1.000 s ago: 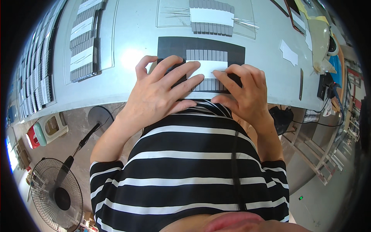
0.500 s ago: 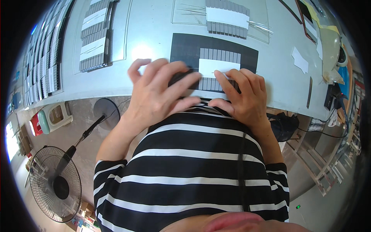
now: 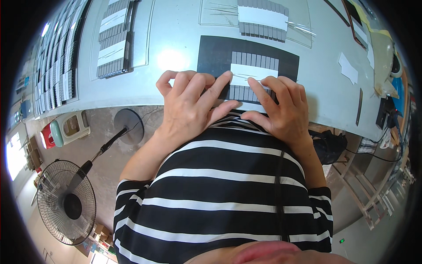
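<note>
On a dark mat [image 3: 213,53] near the table's front edge lies a row of grey strips [image 3: 254,59], with a white band [image 3: 266,70] across its middle. Thin wire-like pieces [image 3: 241,77] rest on that band. My left hand [image 3: 187,99] has its fingers apart, its index fingertip at the band's left edge and its thumb lower, by the table edge. The index finger of my right hand [image 3: 285,103] touches the band from the right, with the thumb apart below. Neither hand grips anything visible. The right fingers cover part of the strips' right end.
Farther back, a similar banded strip set [image 3: 263,20] lies on a clear plate with loose wires [image 3: 301,28]. Stacked sets [image 3: 112,55] stand at left, beside many more [image 3: 55,61]. A white paper scrap [image 3: 348,69] lies at right. A fan [image 3: 71,206] stands on the floor.
My left hand, blurred before, has come to rest with its index fingertip at the band's left edge. My right hand stays at the band. The whole view has shifted slightly.
</note>
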Tool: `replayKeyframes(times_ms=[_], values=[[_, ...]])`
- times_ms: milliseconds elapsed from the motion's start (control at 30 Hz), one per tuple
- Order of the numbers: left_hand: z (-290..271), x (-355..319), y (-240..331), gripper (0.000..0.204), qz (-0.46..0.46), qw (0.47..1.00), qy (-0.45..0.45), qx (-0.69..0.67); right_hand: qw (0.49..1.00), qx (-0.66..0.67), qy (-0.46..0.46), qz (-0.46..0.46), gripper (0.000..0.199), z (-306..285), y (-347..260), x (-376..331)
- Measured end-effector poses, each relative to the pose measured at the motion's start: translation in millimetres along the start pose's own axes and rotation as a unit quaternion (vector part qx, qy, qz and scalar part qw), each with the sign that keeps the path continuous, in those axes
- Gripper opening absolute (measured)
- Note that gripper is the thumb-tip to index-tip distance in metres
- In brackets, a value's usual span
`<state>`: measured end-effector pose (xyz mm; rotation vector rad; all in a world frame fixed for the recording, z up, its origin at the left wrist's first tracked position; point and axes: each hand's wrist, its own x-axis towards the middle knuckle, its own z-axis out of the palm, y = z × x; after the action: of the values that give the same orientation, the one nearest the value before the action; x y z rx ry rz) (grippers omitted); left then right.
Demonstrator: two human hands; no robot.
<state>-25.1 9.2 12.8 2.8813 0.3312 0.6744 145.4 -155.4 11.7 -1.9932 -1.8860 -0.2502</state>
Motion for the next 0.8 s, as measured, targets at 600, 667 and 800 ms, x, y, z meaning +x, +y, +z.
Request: replayKeyframes(times_ms=[600,667,800], values=[[9,21,7,0.044,0.04,0.999,-0.015,-0.018,0.998,0.035,0.043,0.01,0.061,0,1,-4],[10,21,7,0.044,0.039,0.999,-0.016,-0.02,0.997,0.025,0.056,0.037,0.059,-2,2,-7],[11,21,6,0.044,0.041,0.999,-0.012,-0.033,0.999,0.007,0.027,0.036,0.059,-2,0,-4]])
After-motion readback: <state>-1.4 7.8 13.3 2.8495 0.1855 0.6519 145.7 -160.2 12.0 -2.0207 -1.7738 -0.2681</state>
